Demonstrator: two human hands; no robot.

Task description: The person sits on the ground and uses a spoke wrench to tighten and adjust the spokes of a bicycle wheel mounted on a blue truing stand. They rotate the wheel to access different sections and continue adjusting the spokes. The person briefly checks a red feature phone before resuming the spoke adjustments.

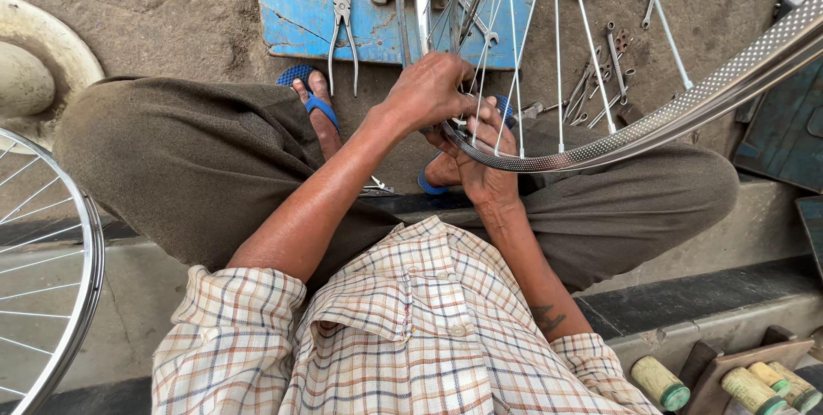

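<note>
Both hands meet at the near edge of the shiny perforated steel bicycle rim, which leans over the seated person's knees so its thin silver spokes fan within reach. The left hand pinches a spoke end; the right hand cups the rim from below, steadying it. Steel pliers lie on the blue metal board, close by.
</note>
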